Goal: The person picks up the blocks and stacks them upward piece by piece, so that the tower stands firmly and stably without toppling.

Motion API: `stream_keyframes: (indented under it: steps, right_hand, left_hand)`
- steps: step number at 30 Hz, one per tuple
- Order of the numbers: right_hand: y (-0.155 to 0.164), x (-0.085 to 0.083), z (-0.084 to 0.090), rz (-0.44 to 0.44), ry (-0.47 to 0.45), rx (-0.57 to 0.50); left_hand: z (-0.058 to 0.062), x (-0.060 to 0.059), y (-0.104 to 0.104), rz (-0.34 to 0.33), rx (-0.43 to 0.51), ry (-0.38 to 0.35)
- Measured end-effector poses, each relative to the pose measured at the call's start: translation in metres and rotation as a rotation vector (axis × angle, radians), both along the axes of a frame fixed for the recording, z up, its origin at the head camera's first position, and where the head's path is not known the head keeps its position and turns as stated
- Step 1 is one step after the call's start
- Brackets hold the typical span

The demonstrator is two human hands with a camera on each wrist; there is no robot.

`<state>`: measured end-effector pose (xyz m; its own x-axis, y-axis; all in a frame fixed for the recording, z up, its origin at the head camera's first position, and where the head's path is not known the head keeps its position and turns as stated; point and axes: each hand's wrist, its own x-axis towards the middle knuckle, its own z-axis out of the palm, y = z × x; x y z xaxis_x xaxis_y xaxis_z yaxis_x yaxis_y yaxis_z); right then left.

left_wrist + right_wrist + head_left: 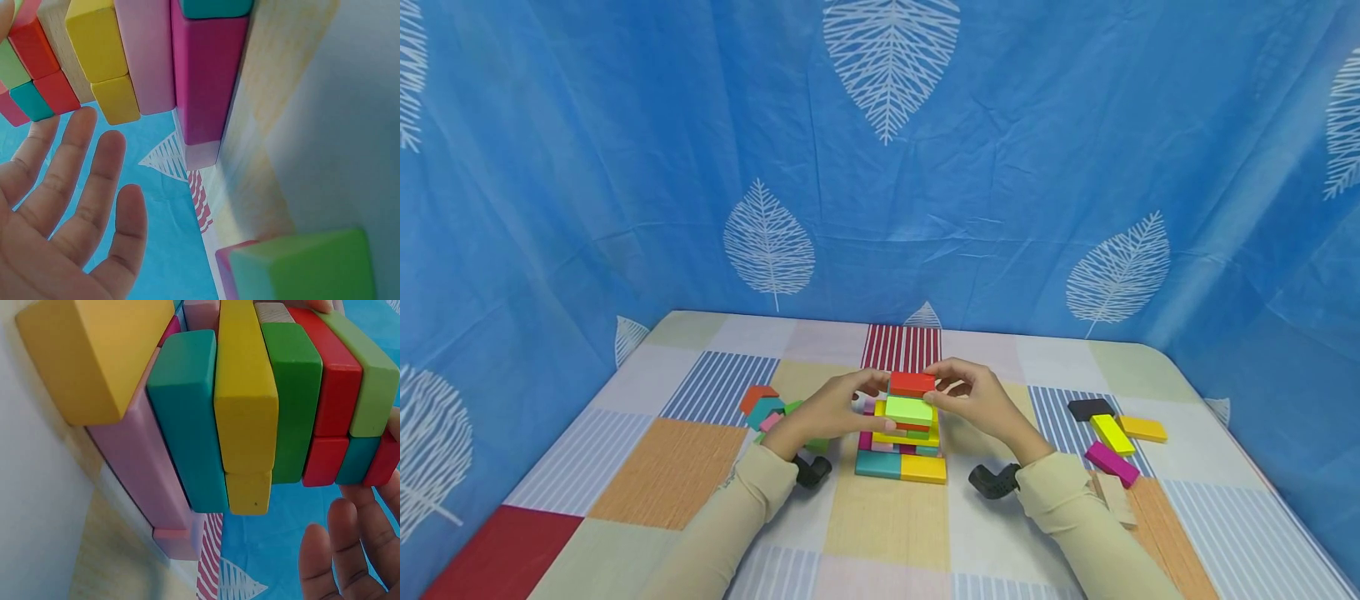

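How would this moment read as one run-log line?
left grip: touching stack | right grip: touching top red block | stack: upright | loose blocks: both sides

Tbh both flanks of the block stack [906, 437] are blocked, one by the left hand [838, 408], the other by the right hand [977, 404]. Room's found above, over the red top block [912, 384]. Up front a lane's offered btwn the sleeves [730, 512], tho it's narrowed by the black wrist gadgets [995, 481] & low down by the jutting base blocks [878, 464]. Behind, a bit of tablecloth [898, 346] is available, then everything's walled off by the blue curtain [925, 208]. L side's cluttered w/ loose blocks [763, 412]; far R is obstructed by scattered blocks [1112, 434].
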<state>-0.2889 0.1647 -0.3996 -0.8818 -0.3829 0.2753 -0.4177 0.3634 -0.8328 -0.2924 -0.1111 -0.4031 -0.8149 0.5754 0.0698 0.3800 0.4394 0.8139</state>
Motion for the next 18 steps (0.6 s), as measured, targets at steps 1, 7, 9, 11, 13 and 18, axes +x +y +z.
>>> stream_keyframes:
  steps: [1,7,9,11,13,18]
  right_hand:
    - [0.0,0.0,0.0,0.002,0.001,0.001]
    - [-0.002,-0.001,0.0,0.001,0.008,0.004]
    - [-0.003,0.0,0.0,-0.003,0.008,0.007]
    - [-0.002,0.001,0.001,-0.005,0.007,0.015]
    - [-0.001,0.002,0.002,-0.003,0.007,0.023]
    - [0.012,0.008,0.007,-0.002,0.022,0.038]
  left_hand:
    - [0.0,0.0,0.0,-0.001,0.0,0.003]
    - [0.0,-0.001,0.0,-0.008,0.003,0.006]
    - [0.0,0.0,0.0,-0.009,0.003,0.005]
    - [0.0,0.0,0.0,-0.008,0.002,0.002]
    - [0.001,0.0,0.0,-0.004,-0.003,0.0]
    - [0.002,0.0,0.001,0.007,-0.012,-0.011]
